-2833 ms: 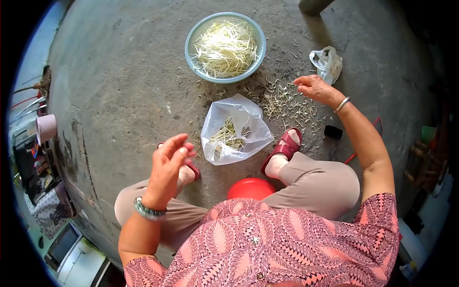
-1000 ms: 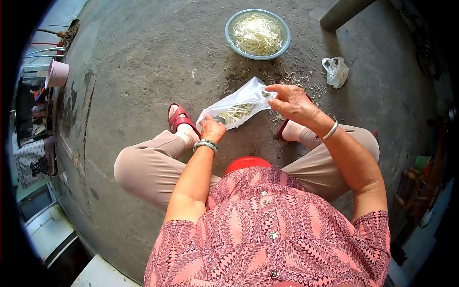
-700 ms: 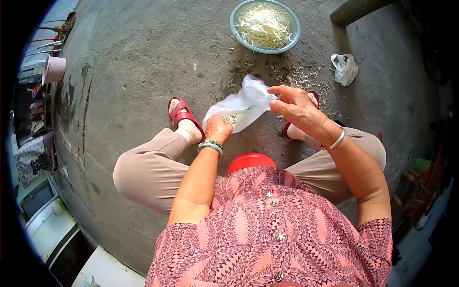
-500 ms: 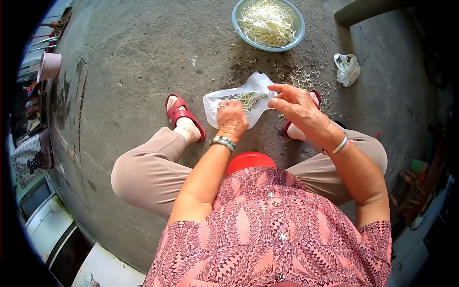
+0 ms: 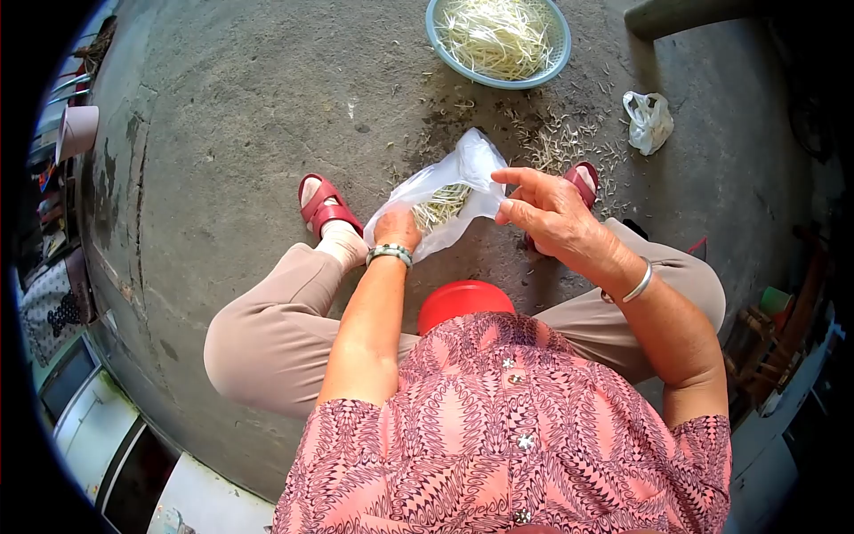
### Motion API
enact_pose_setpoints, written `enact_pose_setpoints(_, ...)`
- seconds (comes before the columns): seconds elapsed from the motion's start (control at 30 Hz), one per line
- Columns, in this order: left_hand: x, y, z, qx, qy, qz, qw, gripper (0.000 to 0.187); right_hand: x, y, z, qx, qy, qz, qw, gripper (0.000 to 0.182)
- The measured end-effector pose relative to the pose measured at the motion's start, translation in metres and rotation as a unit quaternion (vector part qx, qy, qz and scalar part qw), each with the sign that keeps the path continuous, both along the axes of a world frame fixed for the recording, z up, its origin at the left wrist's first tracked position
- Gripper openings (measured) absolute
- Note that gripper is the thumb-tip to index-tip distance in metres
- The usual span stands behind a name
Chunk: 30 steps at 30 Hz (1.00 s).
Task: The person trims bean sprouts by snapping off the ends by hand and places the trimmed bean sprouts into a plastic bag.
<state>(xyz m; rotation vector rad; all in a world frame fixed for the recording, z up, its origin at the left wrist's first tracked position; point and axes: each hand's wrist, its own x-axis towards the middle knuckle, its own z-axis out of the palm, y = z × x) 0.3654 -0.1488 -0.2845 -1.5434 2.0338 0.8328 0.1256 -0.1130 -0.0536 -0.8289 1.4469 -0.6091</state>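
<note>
A translucent white plastic bag (image 5: 476,164) lies on the floor between my feet, its mouth spread. Bean sprouts (image 5: 442,206) show inside it. My left hand (image 5: 398,230) reaches into the left side of the bag, beside the sprouts. Its fingers are hidden by the plastic and by the hand itself. At the bag's right edge, my right hand (image 5: 550,212) has the rim between thumb and fingers, with the index finger stretched out above.
A blue-grey colander (image 5: 560,64) heaped with sprouts stands ahead. Loose trimmings (image 5: 569,138) litter the concrete floor near it. A crumpled plastic bag (image 5: 649,123) lies to the right. A red round object (image 5: 464,298) sits between my knees, close to my body.
My left hand has moved left and down into the bag's left side. The bag's left part has shifted with it, and more of the sprouts show. My right hand stays at the bag's right edge.
</note>
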Motion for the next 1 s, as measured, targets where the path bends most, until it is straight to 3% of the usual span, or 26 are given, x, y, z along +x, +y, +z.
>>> enact_pose_setpoints(0.17,-0.009,0.015,-0.014,-0.034,0.004,-0.079,0.996,0.022,0.003,0.007,-0.01,-0.013,-0.003,0.014,1.0,0.05)
enact_pose_setpoints(0.2,-0.009,0.016,-0.02,-0.051,0.013,-0.134,0.99,0.022,0.003,0.006,-0.008,-0.01,-0.005,0.013,1.0,0.05)
enact_pose_setpoints(0.3,-0.003,0.02,-0.033,0.033,-0.025,-0.181,0.983,0.027,0.001,0.006,-0.008,-0.009,-0.009,0.004,1.0,0.05)
enact_pose_setpoints(0.33,0.004,0.022,-0.037,-0.017,-0.015,-0.203,0.979,0.031,0.0,0.006,-0.009,-0.009,-0.011,-0.001,1.0,0.05)
enact_pose_setpoints(0.43,0.005,0.016,-0.05,0.043,-0.031,-0.179,0.982,0.029,-0.002,0.004,-0.009,-0.011,-0.012,0.004,1.0,0.049)
enact_pose_setpoints(0.47,0.005,0.013,-0.054,0.096,-0.022,-0.164,0.981,0.04,-0.002,0.003,-0.007,-0.006,-0.011,0.004,1.0,0.049)
enact_pose_setpoints(0.53,0.015,0.025,-0.081,-0.053,0.087,-0.134,0.986,0.049,-0.002,0.001,-0.005,0.001,-0.008,0.006,1.0,0.048)
enact_pose_setpoints(0.57,0.018,0.029,-0.096,-0.062,0.101,-0.13,0.984,0.05,-0.002,0.0,-0.005,-0.002,-0.006,0.004,1.0,0.048)
enact_pose_setpoints(0.73,0.013,0.015,-0.072,0.076,0.021,-0.163,0.983,0.055,-0.001,-0.003,-0.002,0.006,-0.005,-0.007,1.0,0.046)
enact_pose_setpoints(1.0,0.007,0.005,-0.053,0.129,-0.003,-0.157,0.979,0.057,-0.002,0.0,-0.01,-0.008,-0.002,0.005,1.0,0.049)
